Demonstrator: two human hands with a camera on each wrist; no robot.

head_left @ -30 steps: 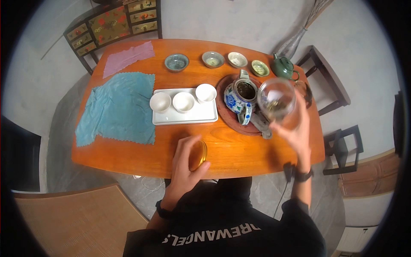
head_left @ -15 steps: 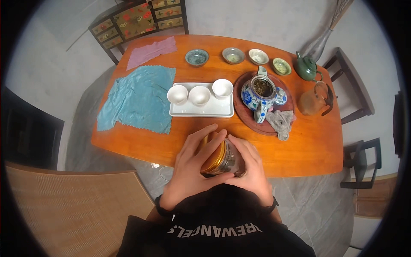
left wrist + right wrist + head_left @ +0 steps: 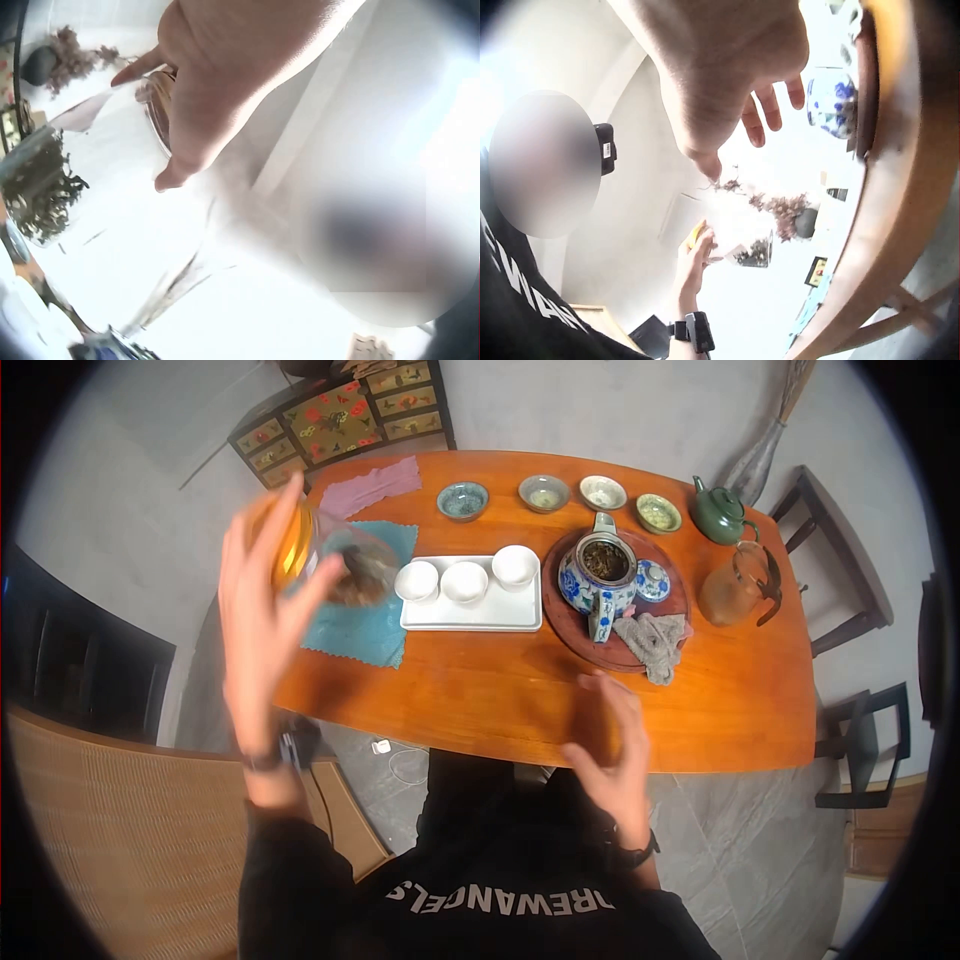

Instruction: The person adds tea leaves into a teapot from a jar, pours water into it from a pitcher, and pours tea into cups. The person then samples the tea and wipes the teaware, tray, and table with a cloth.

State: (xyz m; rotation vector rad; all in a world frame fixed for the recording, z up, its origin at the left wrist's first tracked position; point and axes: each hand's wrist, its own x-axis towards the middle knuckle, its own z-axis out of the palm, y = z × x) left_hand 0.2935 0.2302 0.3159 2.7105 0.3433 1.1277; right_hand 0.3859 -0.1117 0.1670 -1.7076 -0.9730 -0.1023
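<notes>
One clear jar (image 3: 360, 565) with a gold lid (image 3: 295, 545) is up in the air, tipped well over on its side, with dark leaves lying toward the end away from the lid. I'd guess it is light for its size, but hard-walled, smooth enough to slide in damp fingers and easily cracked if knocked. The lid's rim looks a fair place to take hold, provided it is on tight; a hand round the body as well would be safer.

As for the grip, the left hand (image 3: 255, 600) has it spread fairly wide, fingers and thumb round the lid, so the jar's body sticks out past the fingertips, toward the person's right. From where I stand it shows over the blue cloth (image 3: 360, 635), just left of the white tray (image 3: 470, 622) and its three cups. How high above the worktop (image 3: 480, 690) it is, I can't say exactly.

The right hand (image 3: 615, 760) holds nothing, thumb well apart from the fingers, near the worktop's front edge. Beyond it, the blue-and-white teapot (image 3: 580, 585) sits uncovered on a round red tray (image 3: 570, 628), beside a grey rag (image 3: 652, 645).
</notes>
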